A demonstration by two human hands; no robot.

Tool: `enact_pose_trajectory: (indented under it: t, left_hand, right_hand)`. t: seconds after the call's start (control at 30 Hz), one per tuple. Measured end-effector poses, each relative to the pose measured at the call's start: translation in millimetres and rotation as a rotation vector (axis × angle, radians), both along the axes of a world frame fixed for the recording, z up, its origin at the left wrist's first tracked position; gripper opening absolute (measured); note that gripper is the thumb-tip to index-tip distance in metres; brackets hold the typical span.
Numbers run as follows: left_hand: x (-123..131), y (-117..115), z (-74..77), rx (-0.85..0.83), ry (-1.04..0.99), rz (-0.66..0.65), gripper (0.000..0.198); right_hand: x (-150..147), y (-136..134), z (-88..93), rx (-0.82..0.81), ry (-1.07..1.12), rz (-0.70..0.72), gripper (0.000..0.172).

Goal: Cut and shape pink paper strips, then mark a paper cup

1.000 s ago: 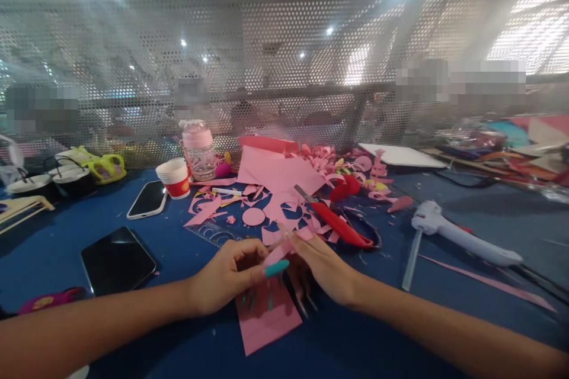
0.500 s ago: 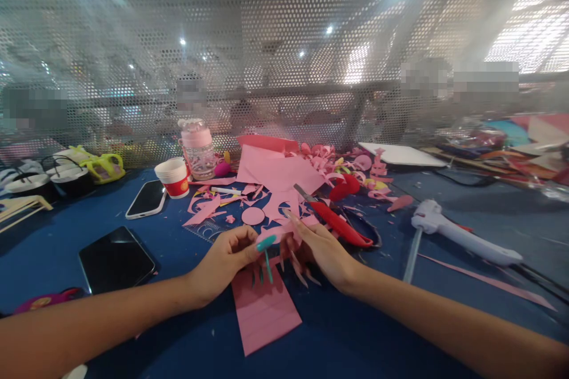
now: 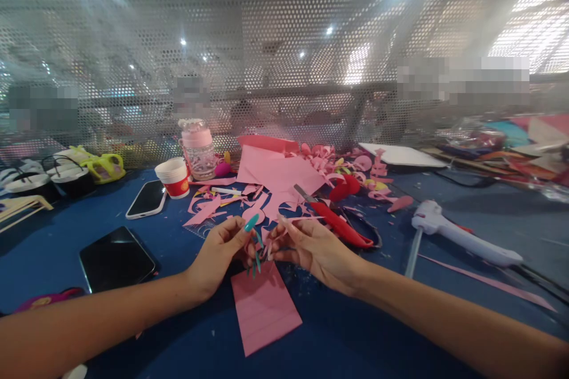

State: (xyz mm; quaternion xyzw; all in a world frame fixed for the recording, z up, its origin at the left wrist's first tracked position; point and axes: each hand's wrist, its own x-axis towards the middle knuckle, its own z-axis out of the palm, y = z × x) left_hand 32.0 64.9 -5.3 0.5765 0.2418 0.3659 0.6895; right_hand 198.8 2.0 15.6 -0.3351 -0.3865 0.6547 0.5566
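My left hand point(image 3: 222, 249), with long teal nails, is closed in a pinch over the near part of the paper scraps. Close to its right, my right hand point(image 3: 317, 251) is bent with thumb and fingers together on a thin pink paper strip point(image 3: 306, 218). What sits between the left fingertips is small and pinkish, mostly hidden by fingers and nails. Below both hands lies a ruled pink paper rectangle point(image 3: 267, 314), flat on the blue table. Red-handled scissors point(image 3: 340, 225) rest just beyond the right hand.
A white glue gun point(image 3: 466, 235) lies at the right. Pink paper sheets point(image 3: 284, 172) and cut scraps are heaped at the back. Paper cups point(image 3: 174, 179), a pink-topped bottle point(image 3: 197, 148) and two phones, one black point(image 3: 116, 260), one white-edged point(image 3: 146, 199), stand or lie left.
The hands have turned and drawn slightly apart at the fingertips. The pink paper piece that spanned them earlier is now largely out of sight, and more of the rectangle below shows.
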Motion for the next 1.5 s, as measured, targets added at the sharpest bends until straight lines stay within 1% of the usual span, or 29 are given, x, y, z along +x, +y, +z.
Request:
enact_pose_trajectory:
  t: [0.07,0.23,0.33,0.4,0.47,0.53,0.63,0.7,0.8,0.9,1.03,1.13,1.2,1.23,1.27,1.3,1.37,1.4,1.43,1.47,1.5]
  left_hand:
    - [0,0,-0.4,-0.01,-0.012,0.026,0.026]
    - [-1,-2,1.1,-0.005,-0.016,-0.02,0.027]
    - [-2,-3,2.7,0.004,-0.006,-0.028,0.027]
    - [-2,-3,2.9,0.025,0.0,-0.034,0.028]
    - [-2,-3,2.6,0.047,0.008,-0.054,0.029]
    - [-3,-4,2.3,0.06,0.031,-0.097,0.03]
    - [-3,-5,3.3,0.057,0.095,-0.164,0.03]
    - [-2,-6,4.9,0.047,0.129,-0.194,0.03]
    - [-2,-7,6.3,0.038,0.145,-0.206,0.031]
    - [-2,-6,5.2,0.048,0.169,-0.186,0.029]
    - [-3,-5,2.4,0.065,0.224,-0.216,0.031]
    - [-3,-5,1.9,0.077,0.227,-0.194,0.033]
    - [-3,-5,2.5,0.091,0.237,-0.152,0.034]
    - [-2,-6,3.0,0.094,0.242,-0.129,0.035]
    - [-2,-6,3.4,0.095,0.246,-0.106,0.036]
    - [-2,-6,3.7,0.092,0.249,-0.087,0.038]
    - [-2,-7,3.8,0.086,0.253,-0.063,0.04]
    - [-2,-7,3.7,0.084,0.254,-0.057,0.04]
    - [-2,-7,3.5,0.083,0.252,-0.053,0.04]
    - [-3,-7,3.4,0.083,0.247,-0.051,0.039]
    - [-3,-7,3.4,0.083,0.24,-0.05,0.039]
  right_hand:
    - [3,3,0.2,0.013,-0.045,-0.044,0.025]
    - [7,6,-4.7,0.028,-0.078,-0.105,0.031]
    - [5,6,-6.2,-0.005,-0.097,-0.157,0.037]
    - [2,4,-6.3,-0.047,-0.178,-0.169,0.041]
    - [0,2,-6.2,-0.087,-0.303,-0.153,0.04]
    - [-2,-1,-6.3,-0.09,-0.432,-0.105,0.036]
    - [-4,-5,-7.3,-0.009,-0.548,-0.016,0.029]
    - [-4,-7,-7.9,0.058,-0.57,0.007,0.026]
    - [-5,-8,-7.5,0.106,-0.537,0.033,0.024]
    - [-5,-9,-5.5,0.102,-0.524,0.05,0.027]
    - [-5,-11,-3.6,0.109,-0.631,0.009,0.033]
    - [-5,-12,-4.6,0.116,-0.68,0.005,0.033]
    - [-6,-13,-6.2,0.168,-0.748,-0.052,0.031]
    - [-6,-13,-7.1,0.22,-0.809,-0.12,0.029]
    - [-6,-14,-8.1,0.295,-0.875,-0.224,0.029]
    - [-5,-14,-8.9,0.386,-0.943,-0.35,0.033]
    - [-4,-14,-10.0,0.582,-1.063,-0.603,0.052]
    - [-3,-14,-10.0,0.676,-1.115,-0.707,0.061]
    - [-2,-14,-9.7,0.76,-1.165,-0.781,0.068]
    - [-2,-14,-9.2,0.821,-1.225,-0.815,0.071]
    - [-1,-14,-8.6,0.86,-1.289,-0.816,0.073]
